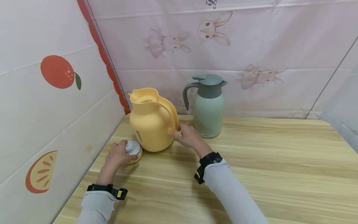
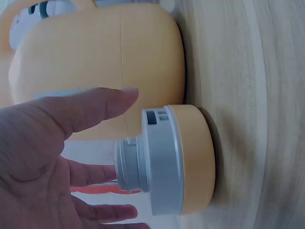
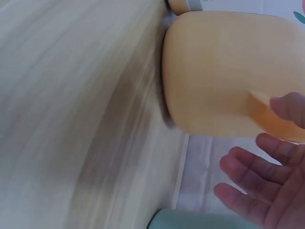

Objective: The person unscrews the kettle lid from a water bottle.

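Note:
A yellow thermos jug (image 1: 152, 124) stands without its lid at the table's back left, its handle toward the right. Beside its base, the lid (image 1: 133, 151) lies upside down, grey threaded neck up and yellow top on the table. My left hand (image 1: 118, 154) is around this lid, thumb and fingers spread; in the left wrist view the thumb is apart from the lid (image 2: 167, 162), and whether a fingertip touches the neck I cannot tell. My right hand (image 1: 190, 137) is at the lower end of the jug's handle (image 3: 274, 119), fingers loosely extended, not wrapped round it.
A green thermos jug (image 1: 209, 109) with a dark green lid and handle stands just right of the yellow one, close behind my right hand. A fabric-covered wall (image 1: 173, 59) rises behind the wooden table (image 1: 265, 161), and another wall (image 1: 70, 115) borders its left side.

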`<state>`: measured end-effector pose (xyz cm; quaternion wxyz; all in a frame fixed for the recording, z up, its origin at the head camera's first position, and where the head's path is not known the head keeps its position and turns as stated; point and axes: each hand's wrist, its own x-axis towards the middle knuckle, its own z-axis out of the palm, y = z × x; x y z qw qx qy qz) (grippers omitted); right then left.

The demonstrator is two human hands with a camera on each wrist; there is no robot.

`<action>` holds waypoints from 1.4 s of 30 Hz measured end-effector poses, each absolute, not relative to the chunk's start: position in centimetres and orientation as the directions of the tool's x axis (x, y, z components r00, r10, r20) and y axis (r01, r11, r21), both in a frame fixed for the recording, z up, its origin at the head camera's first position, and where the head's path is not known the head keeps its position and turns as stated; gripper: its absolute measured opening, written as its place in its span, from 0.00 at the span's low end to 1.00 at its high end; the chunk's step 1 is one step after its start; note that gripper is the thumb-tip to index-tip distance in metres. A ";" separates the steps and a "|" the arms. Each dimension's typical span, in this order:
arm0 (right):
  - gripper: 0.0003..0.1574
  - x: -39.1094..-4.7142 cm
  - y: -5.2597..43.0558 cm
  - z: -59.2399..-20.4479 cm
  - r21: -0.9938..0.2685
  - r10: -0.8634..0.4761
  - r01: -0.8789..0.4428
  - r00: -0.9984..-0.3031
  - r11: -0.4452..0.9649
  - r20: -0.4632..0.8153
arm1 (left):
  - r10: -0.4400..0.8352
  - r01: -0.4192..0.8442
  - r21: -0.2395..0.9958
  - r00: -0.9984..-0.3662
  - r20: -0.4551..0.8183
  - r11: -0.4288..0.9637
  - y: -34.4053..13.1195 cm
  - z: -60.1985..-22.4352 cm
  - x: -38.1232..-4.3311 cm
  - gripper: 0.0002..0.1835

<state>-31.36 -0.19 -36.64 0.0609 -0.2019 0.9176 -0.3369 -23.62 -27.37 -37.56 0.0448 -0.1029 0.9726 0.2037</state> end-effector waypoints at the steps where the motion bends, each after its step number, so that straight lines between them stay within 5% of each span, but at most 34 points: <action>1: 0.27 -31.3 -0.1 -36.7 -0.627 -0.418 -0.334 -0.908 0.704 0.014 | -0.188 -0.220 0.380 -0.975 -0.120 0.898 -27.2 -37.5 -23.6 0.46; 12: 0.24 -31.0 1.9 -37.9 -0.524 -0.414 -0.329 -0.909 0.785 -0.049 | -0.161 -0.165 0.271 -0.986 -0.037 0.948 -24.8 -36.6 -22.7 0.38; 42: 0.29 -29.1 8.4 -38.2 -0.487 -0.371 -0.312 -0.928 0.816 -0.026 | -0.036 -0.030 0.330 -0.999 0.012 0.944 -20.2 -37.2 -22.8 0.29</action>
